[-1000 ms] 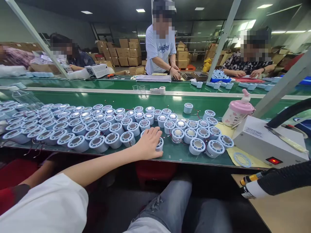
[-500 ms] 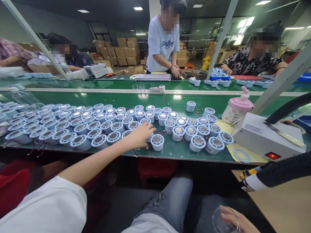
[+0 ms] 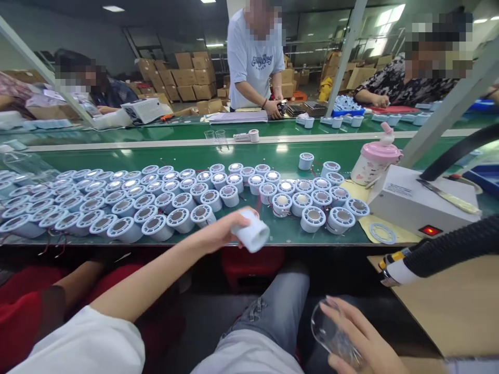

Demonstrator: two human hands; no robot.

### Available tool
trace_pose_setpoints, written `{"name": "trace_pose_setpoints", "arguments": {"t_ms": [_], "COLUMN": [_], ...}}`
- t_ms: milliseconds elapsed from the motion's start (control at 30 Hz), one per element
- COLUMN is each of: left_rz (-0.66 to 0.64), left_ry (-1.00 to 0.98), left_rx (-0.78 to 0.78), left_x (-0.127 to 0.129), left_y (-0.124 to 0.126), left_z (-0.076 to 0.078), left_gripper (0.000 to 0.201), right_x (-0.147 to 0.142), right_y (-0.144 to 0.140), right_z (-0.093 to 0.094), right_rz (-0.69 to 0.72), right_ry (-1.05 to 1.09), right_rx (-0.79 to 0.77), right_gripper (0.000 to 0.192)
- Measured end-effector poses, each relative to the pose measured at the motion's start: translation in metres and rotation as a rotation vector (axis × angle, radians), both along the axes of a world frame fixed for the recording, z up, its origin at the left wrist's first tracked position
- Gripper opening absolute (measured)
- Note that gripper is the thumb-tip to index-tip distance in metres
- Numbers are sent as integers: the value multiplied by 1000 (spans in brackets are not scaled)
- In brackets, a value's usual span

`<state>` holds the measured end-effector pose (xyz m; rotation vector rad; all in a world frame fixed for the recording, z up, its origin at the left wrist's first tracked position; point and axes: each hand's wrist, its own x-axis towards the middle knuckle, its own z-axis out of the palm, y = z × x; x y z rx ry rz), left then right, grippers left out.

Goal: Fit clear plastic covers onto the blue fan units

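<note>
Now left hand [image 3: 218, 236] grips white housing [image 3: 252, 232]; right hand [image 3: 366, 345] holds clear cover [image 3: 331, 332].

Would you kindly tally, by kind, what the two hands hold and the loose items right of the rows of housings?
white round housing, in the left hand: 1
clear cover, in the right hand: 1
pink-lidded bottle: 1
white box with a lit red switch: 1
blue ring on yellow paper: 1
Total: 5
</note>
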<state>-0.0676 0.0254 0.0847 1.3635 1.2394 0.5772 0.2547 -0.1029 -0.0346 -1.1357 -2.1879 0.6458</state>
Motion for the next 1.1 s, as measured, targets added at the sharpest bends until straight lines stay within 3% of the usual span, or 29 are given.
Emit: {"name": "trace_pose_setpoints", "arguments": {"t_ms": [100,200,267,333,433,533,633,767,967,1100], "left_rz": [-260,-517,-672,-761,-701,-590,-522,-481,-384,-433], "left_ry": [-61,-85,-44,30,136,107,-35,-158,-231,-167], "left_rx": [-225,-381,-354,-150,227,326,356,425,303,456], "left_x": [45,80,93,100,103,103,103,101,101,104], "left_y": [-13,-21,-23,-23,-25,-29,-31,-31,-45,-45], "left_z": [-32,-45,-42,-36,-34,-44,-62,-79,-78,-87], "left_gripper": [42,30,21,17,17,38,62,59,60,65], "right_x": [-25,-41,-39,-31,-17,-12,-13,-13,-19,-23], "right_y": [6,12,15,14,8,4,4,4,-9,-16], "right_z": [24,41,45,46,49,54,57,54,45,39], "right_rz": [-72,-294,-383,-367,-288,-305,-372,-413,-453,-488], "right_ry": [-75,-205,-284,-254,-29,146,211,246,316,388], "right_rx": [241,361,309,158,-150,-332,-335,-342,-239,-270], "right_gripper": [56,51,47,35,9,16,26,28,27,26]}}
